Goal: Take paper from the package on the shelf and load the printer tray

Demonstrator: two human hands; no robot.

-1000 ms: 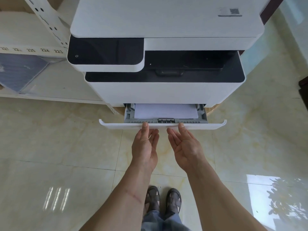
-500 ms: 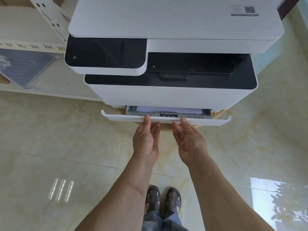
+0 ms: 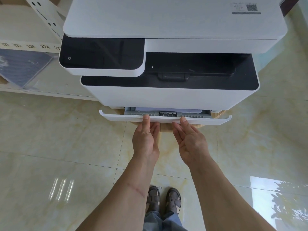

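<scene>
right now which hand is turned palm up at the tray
The right hand, palm open upward, thumb on the tray front. The left hand is edge-on, palm facing inward.

Paper (image 3: 166, 109) beyond the fingers (image 3: 146, 117) mostly hidden inside printer (image 3: 166, 97); only a thin strip shows. Fingers of both hands hidden under tray front (image 3: 208, 120), grip unclear. Printer top cut off by frame. QR label (image 3: 246, 7) text unreadable. Shelf (image 3: 21, 30) far left cropped.

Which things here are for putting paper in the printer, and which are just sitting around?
For the job:
printer
tray, nearly shut
paper inside it
left hand and right hand, pushing the tray front

Just there:
shelf
grey packet on it
number labels
sandals
</scene>
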